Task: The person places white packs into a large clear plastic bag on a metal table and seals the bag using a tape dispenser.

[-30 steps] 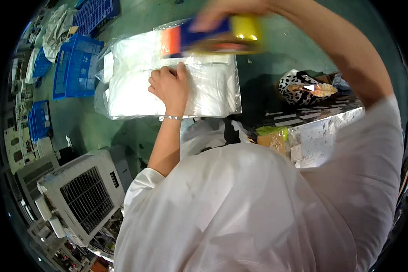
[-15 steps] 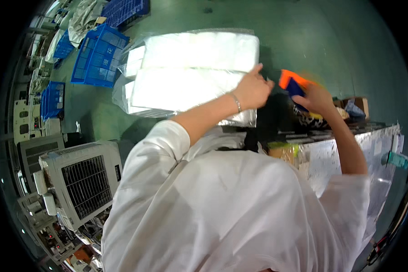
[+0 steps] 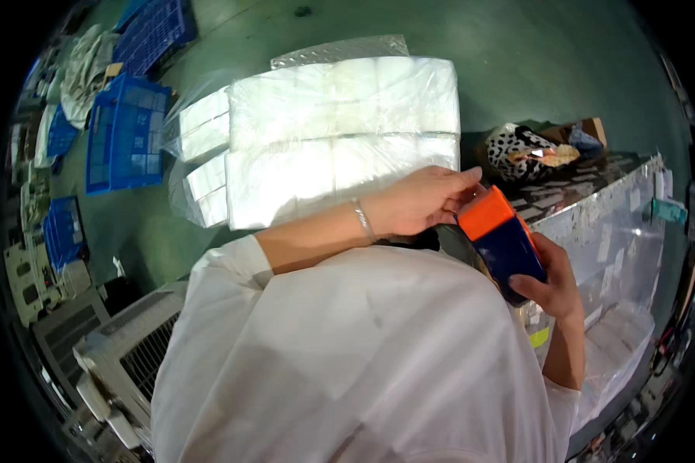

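Observation:
My right hand (image 3: 550, 278) is closed around a block-shaped thing (image 3: 510, 251), dark blue with a bright orange end. Its kind does not show clearly. My left hand (image 3: 425, 202) is right beside the orange end, its fingers bent in and one digit stretched toward it. What lies between those fingertips, if anything, is too small to make out. Beyond my left forearm lies a large bundle of white blocks (image 3: 340, 96), wrapped in clear plastic film, in two long rows with smaller white stacks at its left end.
At right, a plastic-covered stack (image 3: 618, 224) has a black-and-white spotted cloth (image 3: 510, 150) and a cardboard box (image 3: 594, 131) at its far end. Blue crates (image 3: 123, 139) stand on the green floor at left. A boxy grille unit (image 3: 131, 339) is near left.
My right hand has brought the orange-and-blue thing closer to my body. My left hand has drawn back from the bundle's right end toward it. The view has shifted.

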